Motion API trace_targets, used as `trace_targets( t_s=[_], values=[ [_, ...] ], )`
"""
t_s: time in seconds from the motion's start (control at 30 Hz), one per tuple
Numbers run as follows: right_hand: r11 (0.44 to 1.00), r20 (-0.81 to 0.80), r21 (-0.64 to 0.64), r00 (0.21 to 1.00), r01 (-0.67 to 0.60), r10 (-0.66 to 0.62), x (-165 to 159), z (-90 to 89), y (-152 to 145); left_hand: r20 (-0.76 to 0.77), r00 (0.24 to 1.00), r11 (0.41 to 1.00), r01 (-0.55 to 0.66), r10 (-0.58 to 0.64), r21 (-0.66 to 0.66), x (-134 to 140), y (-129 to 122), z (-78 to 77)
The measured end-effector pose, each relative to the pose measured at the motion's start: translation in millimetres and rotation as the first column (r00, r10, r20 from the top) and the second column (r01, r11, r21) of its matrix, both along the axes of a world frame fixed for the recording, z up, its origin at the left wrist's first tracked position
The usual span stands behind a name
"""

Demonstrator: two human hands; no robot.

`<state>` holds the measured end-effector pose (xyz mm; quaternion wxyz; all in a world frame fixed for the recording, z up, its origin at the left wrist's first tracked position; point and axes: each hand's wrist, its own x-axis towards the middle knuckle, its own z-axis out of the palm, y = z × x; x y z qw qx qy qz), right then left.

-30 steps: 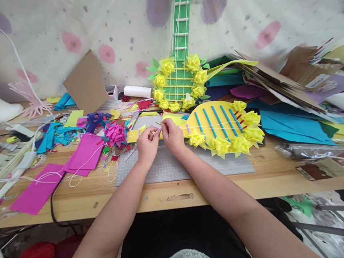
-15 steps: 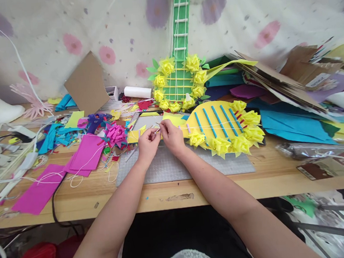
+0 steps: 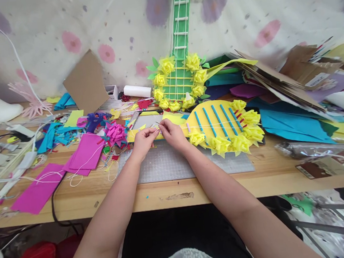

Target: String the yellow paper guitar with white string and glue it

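Note:
A flat yellow guitar-shaped craft (image 3: 214,119) lies across the table, with blue strips on its body and yellow paper flowers (image 3: 241,144) along its edge. White string (image 3: 228,122) runs over the body towards my hands at the neck. My left hand (image 3: 143,142) has thumb and forefinger pinched on the string above the neck. Close beside it, my right hand (image 3: 173,133) is closed, with a thin stick-like piece or string end near its fingertips, too small to name. Under both hands lies a grey cutting mat (image 3: 169,165).
Behind stands a green paper guitar (image 3: 179,80) with yellow flowers. Magenta sheets (image 3: 86,154), a magenta flower (image 3: 116,134), paper scraps and a glue gun (image 3: 94,121) crowd the left. Blue sheets (image 3: 292,124) and stacked cardboard (image 3: 282,83) are at the right. A black cable (image 3: 54,207) hangs over the front edge.
My left hand has moved slightly left and turned, its fingers now stretched towards the right hand in a pinch. The right hand has barely shifted. The guitar-shaped craft stays in place.

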<state>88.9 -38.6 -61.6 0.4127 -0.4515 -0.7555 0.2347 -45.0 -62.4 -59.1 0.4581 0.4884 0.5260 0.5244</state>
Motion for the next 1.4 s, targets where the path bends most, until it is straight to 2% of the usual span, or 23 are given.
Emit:
trace_targets(
  t_s=[0.07, 0.13, 0.23, 0.33, 0.4, 0.5, 0.7, 0.83, 0.93, 1.0, 1.1, 1.17, 1.27, 1.4],
  values=[
    [0.998, -0.013, -0.035, 0.999, -0.045, 0.045, 2, 2.3, 0, -0.07, 0.997, 0.998, 0.033, -0.029, 0.05, -3, 0, 0.7],
    [0.996, -0.036, -0.066, 0.997, -0.065, 0.062, 2, 4.1, 0, -0.181, 0.983, 0.986, 0.03, 0.001, 0.166, -5, -1, 0.0],
    [0.994, -0.066, -0.085, 0.996, -0.062, 0.056, 2, 4.9, 0, -0.336, 0.929, 0.944, -0.037, 0.153, 0.328, -5, -4, -1.8],
    [0.994, -0.095, -0.095, 0.994, -0.062, 0.053, 0, 3.5, 0, -0.435, 0.86, 0.918, -0.09, 0.268, 0.387, -3, -6, -2.6],
    [0.991, -0.129, -0.111, 0.99, -0.071, 0.057, 0, 1.9, 0, -0.459, 0.839, 0.908, -0.092, 0.292, 0.41, -3, -7, -3.0],
    [0.98, -0.19, -0.15, 0.977, -0.129, 0.099, 0, -0.5, 2, -0.448, 0.849, 0.89, -0.055, 0.28, 0.452, -4, -7, -3.6],
    [0.913, -0.367, -0.273, 0.91, -0.303, 0.192, 2, 0.4, 7, -0.462, 0.857, 0.863, 0.042, 0.228, 0.504, -6, -7, -2.7],
    [0.905, -0.375, -0.276, 0.903, -0.324, 0.209, 4, 3.0, 6, -0.375, 0.9, 0.914, -0.057, 0.22, 0.401, -3, -8, -1.0],
    [0.906, -0.365, -0.238, 0.896, -0.351, 0.252, 7, 4.3, 6, -0.125, 0.987, 0.98, -0.074, 0.098, 0.185, 3, -8, 4.4],
    [0.894, -0.365, -0.246, 0.891, -0.374, 0.272, 9, 5.8, 6, 0.107, 0.994, 1.0, 0.018, -0.016, -0.017, 5, -8, 10.0],
    [0.871, -0.375, -0.3, 0.888, -0.39, 0.268, 12, 8.9, 5, 0.391, 0.913, 0.954, 0.214, -0.118, -0.212, 3, -8, 16.8],
    [0.862, -0.372, -0.31, 0.885, -0.401, 0.278, 13, 10.5, 4, 0.497, 0.858, 0.922, 0.288, -0.129, -0.259, 0, -6, 18.2],
    [0.865, -0.326, -0.272, 0.887, -0.421, 0.328, 13, 11.6, 2, 0.569, 0.815, 0.896, 0.325, -0.104, -0.301, -4, -4, 16.6],
    [0.907, -0.175, -0.181, 0.92, -0.381, 0.352, 12, 12.3, -1, 0.535, 0.845, 0.942, 0.194, -0.018, -0.274, -2, -3, 15.5]
  ],
)
